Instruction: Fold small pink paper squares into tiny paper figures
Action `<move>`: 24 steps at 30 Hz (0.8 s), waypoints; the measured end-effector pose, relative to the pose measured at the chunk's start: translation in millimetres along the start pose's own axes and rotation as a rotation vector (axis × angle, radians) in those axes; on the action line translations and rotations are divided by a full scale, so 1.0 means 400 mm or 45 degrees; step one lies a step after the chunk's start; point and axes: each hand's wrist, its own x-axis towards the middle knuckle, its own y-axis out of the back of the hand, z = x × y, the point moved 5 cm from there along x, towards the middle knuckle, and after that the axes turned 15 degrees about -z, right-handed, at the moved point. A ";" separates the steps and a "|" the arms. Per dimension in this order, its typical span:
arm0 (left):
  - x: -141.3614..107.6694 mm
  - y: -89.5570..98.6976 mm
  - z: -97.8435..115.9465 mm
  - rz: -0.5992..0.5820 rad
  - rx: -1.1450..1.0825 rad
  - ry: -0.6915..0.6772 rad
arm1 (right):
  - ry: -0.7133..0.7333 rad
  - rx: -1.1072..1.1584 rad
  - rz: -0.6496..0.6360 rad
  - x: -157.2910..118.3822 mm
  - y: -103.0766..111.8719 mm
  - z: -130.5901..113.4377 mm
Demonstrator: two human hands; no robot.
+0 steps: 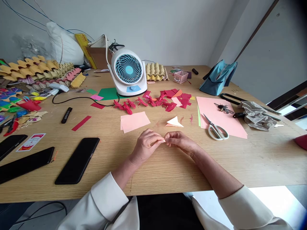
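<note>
Cream sleeves (pixel 110 193) with wide turned-back cuffs leave both forearms bare as they slant inward over the front edge of the wooden table (pixel 148 172). Between the fingertips, just above the tabletop, is a tiny pale scrap (pixel 164 141), mostly hidden, its material too small to make out. The left hand (pixel 147 144) pinches it between thumb and forefinger, knuckles up, other fingers curled; the right hand (pixel 180 142) closes on its other side, wrist bent inward, fingers bunched, and the two almost touch. Just beyond lies a folded paper piece (pixel 174 122), peach and white, with pink paper rectangles (pixel 135 122) to its left. White-handled scissors (pixel 217 131) rest partly on pink sheets (pixel 230 123) at right. Farther back, twisted red paper pieces (pixel 151 101) lie before a white fan (pixel 129 71).
</note>
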 end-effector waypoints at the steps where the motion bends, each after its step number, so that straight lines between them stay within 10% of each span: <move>1: 0.000 0.000 0.000 0.002 -0.005 0.002 | -0.005 0.004 -0.006 -0.001 -0.001 0.000; 24: -0.001 -0.011 -0.027 -0.035 -0.239 0.115 | 0.033 -0.189 -0.023 -0.003 0.012 -0.004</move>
